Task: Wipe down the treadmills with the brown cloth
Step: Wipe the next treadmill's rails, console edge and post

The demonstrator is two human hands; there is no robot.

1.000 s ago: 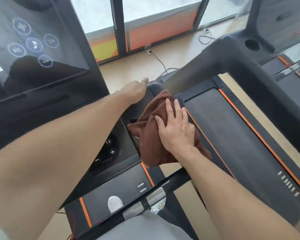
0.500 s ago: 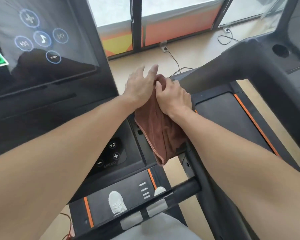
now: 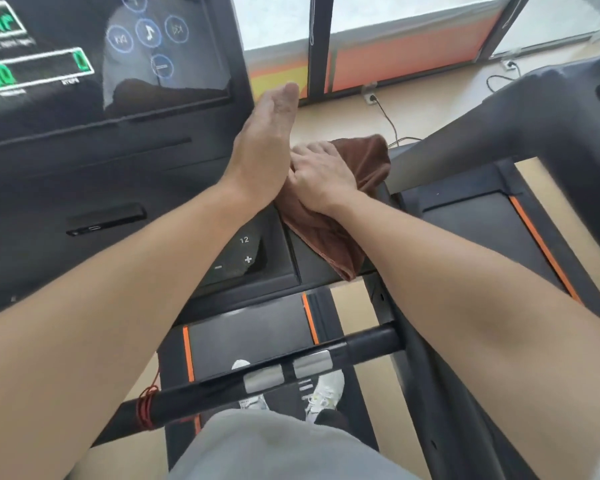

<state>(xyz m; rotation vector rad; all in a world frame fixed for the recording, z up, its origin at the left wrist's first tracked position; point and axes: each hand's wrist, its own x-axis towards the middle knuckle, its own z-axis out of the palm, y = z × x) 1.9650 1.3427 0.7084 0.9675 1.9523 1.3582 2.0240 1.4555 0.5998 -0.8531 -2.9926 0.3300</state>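
Observation:
The brown cloth (image 3: 329, 233) is draped over the right end of the black treadmill console (image 3: 278, 271), hanging down past its front edge. My right hand (image 3: 321, 176) lies on top of the cloth with fingers curled into it, gripping it. My left hand (image 3: 269, 140) is held flat, fingers straight and pointing away, edge-on beside the console's right side, touching the cloth and my right hand. The console screen (image 3: 101, 53) shows green digits and round music icons.
A black phone (image 3: 106, 220) lies on the console shelf. A handlebar (image 3: 257, 372) with silver sensor pads crosses below. A second treadmill (image 3: 499, 230) with orange trim stands to the right. Power cables (image 3: 390, 124) run over the floor by the window.
Both hands and the cloth moved forward along the console's right end. My left hand straightened out flat and rose toward the screen's edge. The view shifted, bringing in more of the screen.

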